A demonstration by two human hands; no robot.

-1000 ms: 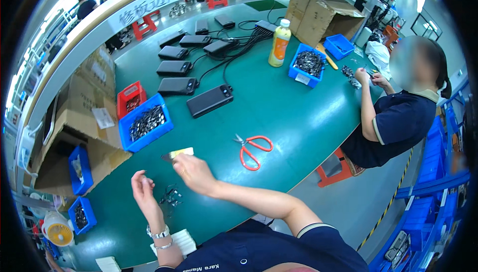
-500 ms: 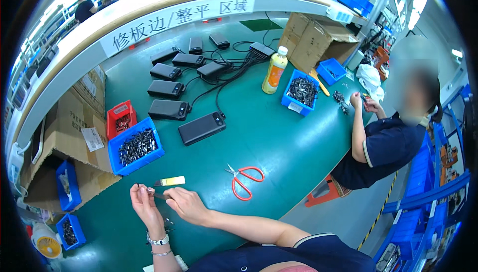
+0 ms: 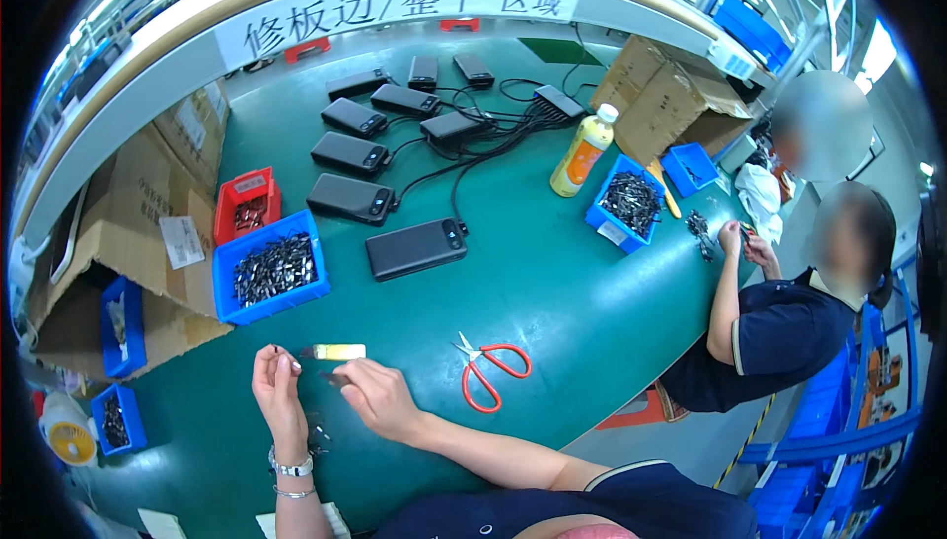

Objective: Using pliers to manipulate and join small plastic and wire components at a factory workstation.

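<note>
My left hand (image 3: 278,388) is closed in a pinch, with a tiny dark piece at its fingertips, too small to name. My right hand (image 3: 383,401) grips a thin metal tool (image 3: 333,378), whose kind I cannot make out; its tip points toward the left hand, a short gap away. Just beyond the hands lies a small yellow-and-white object (image 3: 338,352) with a dark end. Several small loose metal parts (image 3: 318,435) lie on the green table between my forearms. Red-handled scissors (image 3: 485,366) rest with blades apart, right of my right hand.
A blue bin (image 3: 271,273) of small dark parts stands by a red bin (image 3: 247,206) and a cardboard box (image 3: 148,292). Farther off are several black power banks (image 3: 416,249) with cables, a bottle (image 3: 582,154) and another blue bin (image 3: 623,206). A co-worker (image 3: 779,332) sits at right.
The head view has shifted. My right hand and its tool have drawn slightly away from my left hand, which keeps its pinch.
</note>
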